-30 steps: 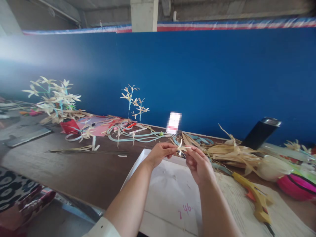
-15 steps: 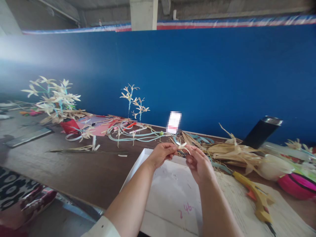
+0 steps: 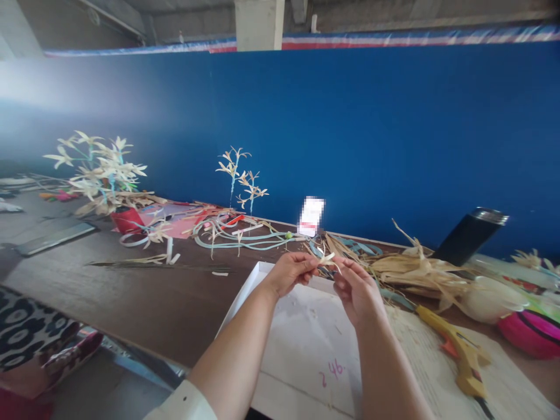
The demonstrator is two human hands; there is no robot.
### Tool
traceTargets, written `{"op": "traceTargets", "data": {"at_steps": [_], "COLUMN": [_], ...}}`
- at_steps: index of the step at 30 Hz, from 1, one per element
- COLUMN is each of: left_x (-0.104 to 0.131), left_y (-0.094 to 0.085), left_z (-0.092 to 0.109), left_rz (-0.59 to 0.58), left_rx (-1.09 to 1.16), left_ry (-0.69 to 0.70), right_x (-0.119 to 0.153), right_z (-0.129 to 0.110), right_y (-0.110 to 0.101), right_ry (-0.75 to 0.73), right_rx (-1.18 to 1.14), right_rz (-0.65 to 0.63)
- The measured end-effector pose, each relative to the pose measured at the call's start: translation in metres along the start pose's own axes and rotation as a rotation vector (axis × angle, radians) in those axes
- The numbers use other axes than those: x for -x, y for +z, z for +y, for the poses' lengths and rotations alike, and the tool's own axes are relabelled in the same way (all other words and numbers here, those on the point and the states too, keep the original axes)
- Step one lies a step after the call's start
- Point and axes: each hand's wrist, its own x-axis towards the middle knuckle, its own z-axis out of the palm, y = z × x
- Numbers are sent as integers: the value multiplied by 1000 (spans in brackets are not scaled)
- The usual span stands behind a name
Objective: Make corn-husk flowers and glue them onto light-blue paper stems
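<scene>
Between my two hands is a small cream flower [image 3: 326,258] with narrow petals, which looks made of dried husk. My left hand [image 3: 292,273] pinches it from the left between thumb and fingers. From the other side my right hand [image 3: 356,286] grips it with the fingertips. Both hands are held above the far edge of a shallow white box [image 3: 301,344] with pink handwriting on its bottom. Close behind the hands lie dried husk strips [image 3: 394,268] and pale blue strips. The fingers hide part of the flower.
A yellow glue gun [image 3: 459,350] lies on printed paper at the right, near a pink pouch [image 3: 531,332] and a leaning black flask [image 3: 470,236]. Husk flowers on blue stems [image 3: 111,169] stand at the left, behind a phone [image 3: 56,238]. A lit screen [image 3: 311,216] leans against the blue partition.
The whole view has shifted slightly, so things sit a little farther right. Both hands keep hold of the flower in nearly the same pose.
</scene>
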Motion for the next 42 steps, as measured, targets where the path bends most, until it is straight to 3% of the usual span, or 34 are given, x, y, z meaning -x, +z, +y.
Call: {"op": "traceTargets", "data": {"at_steps": [24,32,37,42], "left_x": [0,0,-3,-6], "left_y": [0,1,-2,-5], "left_z": [1,3,-1,-3], "left_rz": [-16,43,105,151], "left_rx": [-9,19,34,31], "left_ry": [11,9,3,15], "right_x": [-1,-1,-4,-8], "right_z": [2,1,5,5], "right_y": [-1,-1,-1,-4], "right_ry": [5,-4,9,-58], "right_rx": [8,48,35,-42], "right_rz": [-16,0,49,221]}}
